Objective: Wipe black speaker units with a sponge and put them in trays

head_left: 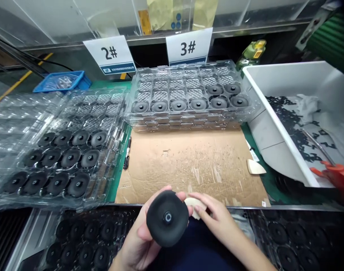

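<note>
My left hand [143, 237] is closed around a round black rubber-like cap [174, 229] with a small raised hub in its middle. The cap's dished face is turned up toward me, in front of the table's near edge. Just right of it, my right hand [214, 214] pinches a cream-coloured wedge-shaped pad [194, 204], held close against the cap's side. Whether the pad touches the cap I cannot tell. A similar cream wedge [256, 167] lies on the right edge of the cardboard sheet [172, 165].
Clear plastic trays [188, 116] stand stacked behind the cardboard, with several black caps in the top one. More cap-filled trays [104, 177] lie left. A black marker [127, 152] rests beside the cardboard. At right, a white bin [273, 124] holds black scraps and red-handled pliers [334, 173].
</note>
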`<state>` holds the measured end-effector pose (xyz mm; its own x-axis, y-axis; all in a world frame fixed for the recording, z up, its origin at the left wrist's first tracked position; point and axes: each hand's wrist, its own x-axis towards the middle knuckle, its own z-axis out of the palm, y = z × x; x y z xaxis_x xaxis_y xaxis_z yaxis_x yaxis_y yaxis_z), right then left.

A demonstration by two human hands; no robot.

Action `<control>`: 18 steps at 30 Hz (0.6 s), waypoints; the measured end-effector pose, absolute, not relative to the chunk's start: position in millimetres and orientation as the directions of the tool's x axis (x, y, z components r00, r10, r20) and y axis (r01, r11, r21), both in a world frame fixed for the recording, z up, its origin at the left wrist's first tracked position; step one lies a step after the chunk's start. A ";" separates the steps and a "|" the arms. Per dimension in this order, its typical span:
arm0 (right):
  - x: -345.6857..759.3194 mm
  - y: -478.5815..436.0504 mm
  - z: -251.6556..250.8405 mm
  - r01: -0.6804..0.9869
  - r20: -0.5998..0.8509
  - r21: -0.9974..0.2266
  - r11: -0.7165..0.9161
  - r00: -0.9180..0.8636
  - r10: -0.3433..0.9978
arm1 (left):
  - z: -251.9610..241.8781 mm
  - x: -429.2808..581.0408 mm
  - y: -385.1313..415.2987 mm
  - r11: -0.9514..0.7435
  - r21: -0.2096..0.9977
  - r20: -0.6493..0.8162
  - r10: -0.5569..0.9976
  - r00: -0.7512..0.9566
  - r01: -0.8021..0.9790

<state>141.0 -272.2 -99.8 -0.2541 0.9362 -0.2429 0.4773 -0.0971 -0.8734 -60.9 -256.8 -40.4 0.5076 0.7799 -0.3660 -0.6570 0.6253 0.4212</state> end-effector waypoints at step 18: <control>139.0 -272.9 -105.1 0.500 -0.208 -0.866 -0.013 -0.336 0.918 | -38.2 -50.8 -253.8 0.675 0.342 -0.302 0.738 0.604 -0.654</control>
<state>139.0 -272.9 -105.1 -0.3365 0.9185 -0.2078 0.4997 -0.0129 -0.8661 -50.8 -253.8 -38.2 0.6036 0.7379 -0.3020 -0.6541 0.6749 0.3417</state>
